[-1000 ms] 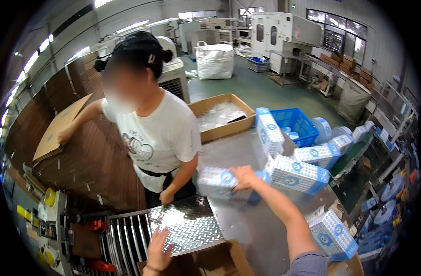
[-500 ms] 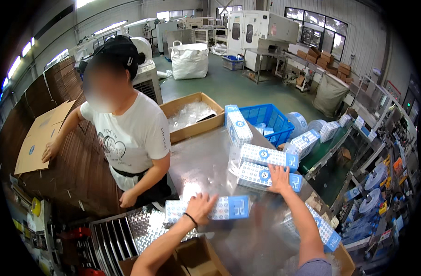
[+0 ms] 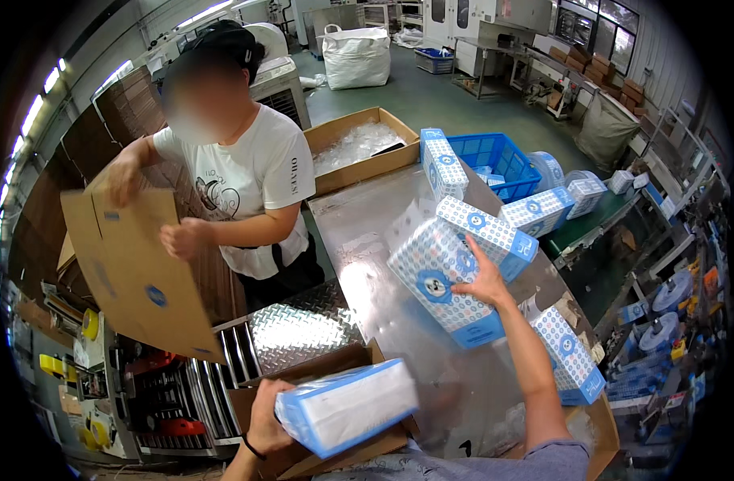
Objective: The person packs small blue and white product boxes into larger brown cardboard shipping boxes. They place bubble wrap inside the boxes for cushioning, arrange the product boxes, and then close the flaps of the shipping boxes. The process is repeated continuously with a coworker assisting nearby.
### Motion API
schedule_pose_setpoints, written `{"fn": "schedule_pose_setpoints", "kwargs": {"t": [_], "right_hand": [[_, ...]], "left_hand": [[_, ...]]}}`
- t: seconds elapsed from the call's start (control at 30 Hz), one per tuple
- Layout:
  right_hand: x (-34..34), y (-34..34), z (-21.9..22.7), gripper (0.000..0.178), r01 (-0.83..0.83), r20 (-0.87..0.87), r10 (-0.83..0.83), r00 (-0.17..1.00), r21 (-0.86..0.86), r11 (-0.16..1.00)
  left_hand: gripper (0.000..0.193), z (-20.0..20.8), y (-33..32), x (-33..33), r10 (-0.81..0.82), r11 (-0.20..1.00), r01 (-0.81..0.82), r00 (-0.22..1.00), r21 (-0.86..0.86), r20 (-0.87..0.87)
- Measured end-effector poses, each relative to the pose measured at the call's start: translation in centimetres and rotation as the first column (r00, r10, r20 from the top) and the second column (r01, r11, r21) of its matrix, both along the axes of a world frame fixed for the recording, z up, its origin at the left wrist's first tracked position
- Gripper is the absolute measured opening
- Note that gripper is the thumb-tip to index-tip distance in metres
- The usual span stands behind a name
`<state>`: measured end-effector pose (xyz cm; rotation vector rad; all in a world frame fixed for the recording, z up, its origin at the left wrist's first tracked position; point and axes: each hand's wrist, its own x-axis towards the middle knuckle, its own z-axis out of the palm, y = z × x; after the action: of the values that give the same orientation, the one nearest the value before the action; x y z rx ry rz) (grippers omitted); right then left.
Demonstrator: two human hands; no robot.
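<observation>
My left hand (image 3: pixel 268 421) is closed on the end of a long blue-and-white pack in clear film (image 3: pixel 351 409). This pack is tilted above an open brown carton (image 3: pixel 307 367) at the front edge, its plain white side showing. Over the metal table (image 3: pixel 367 280), my right hand (image 3: pixel 487 280) grips a patterned blue-and-white pack (image 3: pixel 431 276) with thumb and fingers spread across it. That pack slants toward me; whether it touches the table I cannot tell. Just behind it lies another patterned pack (image 3: pixel 483 228).
More packs stand at the table's far edge (image 3: pixel 443 164) and right side (image 3: pixel 567 353). Beyond are a blue crate (image 3: pixel 495 152) and a carton of clear film (image 3: pixel 355 148). At left, a co-worker (image 3: pixel 254 168) holds a flat cardboard sheet (image 3: pixel 134 272) beside metal rollers (image 3: pixel 214 385).
My left hand has lifted its pack off the table and brought it over the carton. My right hand has tilted its pack and shifted it left. The co-worker has raised a cardboard sheet.
</observation>
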<state>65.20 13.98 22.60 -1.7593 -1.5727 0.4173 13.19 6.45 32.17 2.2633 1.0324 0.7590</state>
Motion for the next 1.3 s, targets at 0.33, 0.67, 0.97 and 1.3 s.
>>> {"fn": "schedule_pose_setpoints", "kwargs": {"t": [0.33, 0.67, 0.97, 1.3], "right_hand": [[-26.7, -5.5, 9.4, 0.104, -0.807, -0.749, 0.548, 0.372, 0.03, 0.59], [-41.4, -8.0, -22.3, 0.076, -0.625, 0.123, 0.802, 0.584, -0.563, 0.541], [-31.6, -1.6, -5.1, 0.027, -0.878, -0.633, 0.61, 0.477, -0.309, 0.366], [3.0, 3.7, -5.8, 0.113, 0.166, 0.646, -0.094, 0.757, -0.053, 0.985]], "left_hand": [[0.066, -27.9, -5.4, -2.8, -0.298, 0.89, -0.088, 0.631, -0.448, -0.716], [0.063, -34.3, -4.1, -0.9, -0.626, 0.707, 0.087, 0.537, -0.702, -0.565], [0.064, -35.5, -3.4, -2.4, -0.759, 0.568, 0.27, 0.537, -0.778, -0.368], [0.045, -10.2, 1.3, 7.4, -0.44, 0.694, 0.42, 0.89, -0.585, 0.116]]}}
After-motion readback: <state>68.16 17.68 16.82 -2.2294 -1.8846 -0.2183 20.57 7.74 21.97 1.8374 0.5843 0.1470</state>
